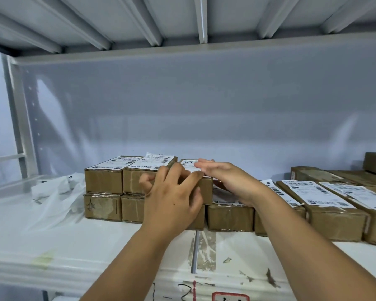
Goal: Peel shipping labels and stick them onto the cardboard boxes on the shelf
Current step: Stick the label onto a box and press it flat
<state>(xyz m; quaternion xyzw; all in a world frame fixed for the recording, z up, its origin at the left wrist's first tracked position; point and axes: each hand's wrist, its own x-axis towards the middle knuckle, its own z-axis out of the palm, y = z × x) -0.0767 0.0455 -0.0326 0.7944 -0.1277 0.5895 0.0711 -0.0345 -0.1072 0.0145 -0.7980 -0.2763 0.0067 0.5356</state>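
Observation:
Long brown cardboard boxes lie stacked two high on the white shelf (52,242). The upper third box (205,190) carries a white shipping label (188,163) on its top. My left hand (172,198) rests against that box's near end, fingers spread and bent over its top front edge. My right hand (228,179) lies flat on the label with straight fingers, pressing it down. The two upper boxes to the left (103,181) (135,181) each show a label on top. More labelled boxes (332,213) lie in a single layer to the right.
A crumpled clear plastic bag (57,192) lies on the shelf left of the stack. A grey back panel and the shelf above close the bay. A metal upright (20,118) stands at the left. Handwritten marks and a red tag (230,297) sit on the shelf's front lip.

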